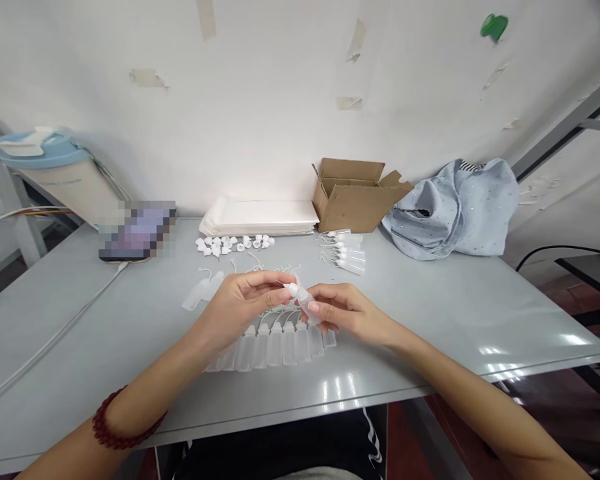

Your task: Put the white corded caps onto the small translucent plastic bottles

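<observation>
My left hand (pixel 240 303) pinches a white cap (pixel 293 289) between thumb and fingertips, while my right hand (pixel 353 312) closes its fingers around the small translucent bottle (pixel 304 298), tilted between my hands. A row of similar bottles (pixel 276 348) lies just nearer me than my hands; loose caps (pixel 241 246) lie beyond my left one.

No readable text; only faint lettering (pixel 66 183) on the blue-lidded cup (pixel 77 198), too small and blurred

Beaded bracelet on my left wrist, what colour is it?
The bracelet is dark red; it shows best in the head view, the only one.
</observation>
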`<state>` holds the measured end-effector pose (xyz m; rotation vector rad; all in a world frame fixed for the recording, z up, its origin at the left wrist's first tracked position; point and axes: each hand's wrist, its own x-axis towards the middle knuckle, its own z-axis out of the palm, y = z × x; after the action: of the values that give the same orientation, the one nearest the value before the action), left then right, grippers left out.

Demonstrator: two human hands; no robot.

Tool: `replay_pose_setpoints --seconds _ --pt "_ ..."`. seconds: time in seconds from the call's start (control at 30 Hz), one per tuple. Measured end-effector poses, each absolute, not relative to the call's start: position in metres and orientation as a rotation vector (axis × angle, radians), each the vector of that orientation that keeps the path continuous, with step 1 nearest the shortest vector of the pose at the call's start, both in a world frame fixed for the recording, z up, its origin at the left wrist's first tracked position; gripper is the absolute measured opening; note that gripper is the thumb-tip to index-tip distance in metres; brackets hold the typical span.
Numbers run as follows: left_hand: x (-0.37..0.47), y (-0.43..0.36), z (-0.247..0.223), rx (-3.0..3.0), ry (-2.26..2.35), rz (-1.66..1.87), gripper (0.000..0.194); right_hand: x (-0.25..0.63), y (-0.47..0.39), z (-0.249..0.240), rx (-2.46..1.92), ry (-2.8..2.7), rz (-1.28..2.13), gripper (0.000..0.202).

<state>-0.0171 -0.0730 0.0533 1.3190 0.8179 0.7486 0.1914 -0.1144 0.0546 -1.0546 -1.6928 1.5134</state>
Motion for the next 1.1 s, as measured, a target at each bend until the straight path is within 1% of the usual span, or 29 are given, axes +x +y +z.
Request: replay_pose_setpoints --seconds 0.17,0.37,0.43,0.6,0.67,0.8,0.9,1.0,1.1 --pt "-0.017 -0.075 0.056 1.416 0.791 0.753 0.015 0.193 -0.113 0.051 -0.999 -1.682 1.608 0.032" --pt "-0.013 -0.078 0.06 1.811 0.864 0.794 0.012 0.194 -0.11 0.045 -1.064 -1.68 1.538 0.042" --pt "-0.012 -0.079 0.059 1.871 0.87 0.81 0.012 0.193 -0.11 0.045 -1.074 -1.607 1.595 0.041" --pt "-0.013 -0.081 0.056 1.925 0.734 0.876 0.009 0.19 -0.109 0.046 -0.957 -1.276 1.946 0.033" --pt "-0.015 -0.081 0.057 1.909 0.678 0.877 0.01 0.189 -0.109 0.047 -0.914 -1.182 2.038 0.031" --pt "-0.016 -0.081 0.06 1.82 0.674 0.796 0.011 0.189 -0.11 0.049 -0.891 -1.173 2.04 0.03" --pt "-0.014 -0.081 0.062 1.72 0.815 0.711 0.014 0.189 -0.112 0.051 -0.904 -1.216 2.002 0.03" --pt "-0.012 -0.081 0.062 1.667 0.907 0.631 0.019 0.189 -0.112 0.051 -0.962 -1.261 1.961 0.029" --pt "-0.012 -0.081 0.063 1.714 0.882 0.616 0.018 0.19 -0.111 0.052 -1.041 -1.265 1.953 0.027"
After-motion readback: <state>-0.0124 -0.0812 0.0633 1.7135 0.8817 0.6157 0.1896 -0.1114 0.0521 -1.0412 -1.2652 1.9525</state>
